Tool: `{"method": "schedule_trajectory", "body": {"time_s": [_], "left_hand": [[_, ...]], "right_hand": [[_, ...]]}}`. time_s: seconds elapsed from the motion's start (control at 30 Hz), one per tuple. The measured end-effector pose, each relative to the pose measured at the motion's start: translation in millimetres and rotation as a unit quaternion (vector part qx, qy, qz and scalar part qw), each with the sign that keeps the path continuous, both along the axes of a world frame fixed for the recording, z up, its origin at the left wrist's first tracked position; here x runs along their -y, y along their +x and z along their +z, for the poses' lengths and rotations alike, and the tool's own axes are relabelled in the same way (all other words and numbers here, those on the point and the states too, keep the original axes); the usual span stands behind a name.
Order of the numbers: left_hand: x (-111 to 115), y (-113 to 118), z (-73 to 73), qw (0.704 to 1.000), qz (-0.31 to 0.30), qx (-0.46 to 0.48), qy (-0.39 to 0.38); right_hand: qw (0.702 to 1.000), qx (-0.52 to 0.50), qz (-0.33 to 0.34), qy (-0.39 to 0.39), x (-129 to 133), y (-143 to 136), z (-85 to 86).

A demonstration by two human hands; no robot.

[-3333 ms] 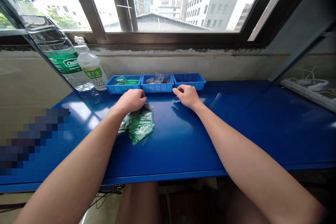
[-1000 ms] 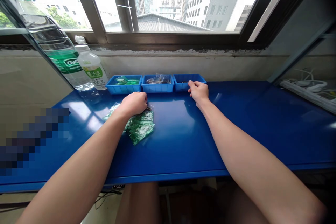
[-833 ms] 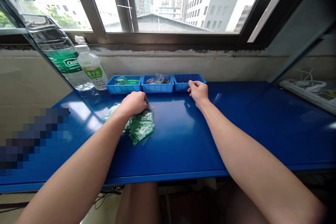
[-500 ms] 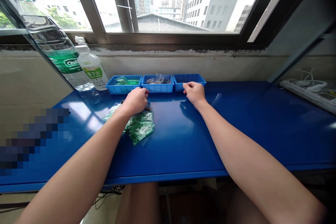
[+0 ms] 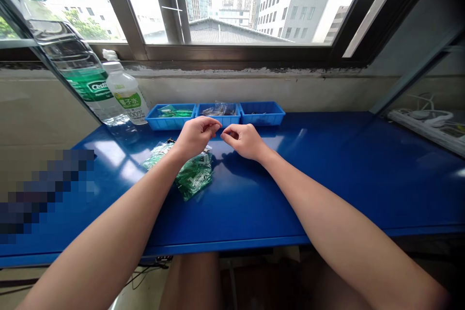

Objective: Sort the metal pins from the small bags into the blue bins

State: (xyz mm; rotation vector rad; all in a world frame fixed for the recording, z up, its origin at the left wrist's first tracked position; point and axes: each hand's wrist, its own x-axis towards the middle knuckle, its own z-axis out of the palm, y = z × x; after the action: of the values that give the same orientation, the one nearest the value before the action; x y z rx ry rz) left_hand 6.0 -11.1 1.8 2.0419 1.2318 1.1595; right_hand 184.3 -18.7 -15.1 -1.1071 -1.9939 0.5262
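Crinkled green-and-clear plastic packets (image 5: 196,177): on the blue table (image 5: 269,208), spread slantwise from far left to near right, partly under the left forearm; left hand nearer.
Left hand (image 5: 199,135): just beyond the packets, thumb and fingers narrow; whether it holds anything, cannot tell.
Right hand (image 5: 241,140): fingertips facing the left's, narrowly curled; contents hidden.
Blue rectangular plastic bins (image 5: 263,119): side-by-side row behind both hands.

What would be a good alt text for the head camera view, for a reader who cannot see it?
Two bare hands, left hand and right hand, nearly meet, fingers pinched, above a glossy blue table. Crinkled green plastic packets lie by the left hand; three blue rectangular plastic bins stand behind.
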Motion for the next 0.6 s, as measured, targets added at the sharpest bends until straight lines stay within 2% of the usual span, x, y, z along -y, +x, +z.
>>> {"method": "schedule_trajectory", "body": {"time_s": [0.13, 0.27, 0.6], "left_hand": [[0.7, 3.2, -2.0, 0.997, -0.041, 0.057, -0.011], [3.3, 2.9, -0.1, 0.998, -0.051, 0.041, -0.013], [4.9, 0.5, 4.3, 1.000, 0.011, -0.015, 0.008]], "right_hand": [[0.999, -0.015, 0.020, -0.027, 3.1, -1.1, 2.2], [0.998, -0.027, 0.042, -0.044, 3.7, -2.2, 2.5], [0.997, -0.043, 0.036, -0.050, 2.5, -0.4, 4.8]]}}
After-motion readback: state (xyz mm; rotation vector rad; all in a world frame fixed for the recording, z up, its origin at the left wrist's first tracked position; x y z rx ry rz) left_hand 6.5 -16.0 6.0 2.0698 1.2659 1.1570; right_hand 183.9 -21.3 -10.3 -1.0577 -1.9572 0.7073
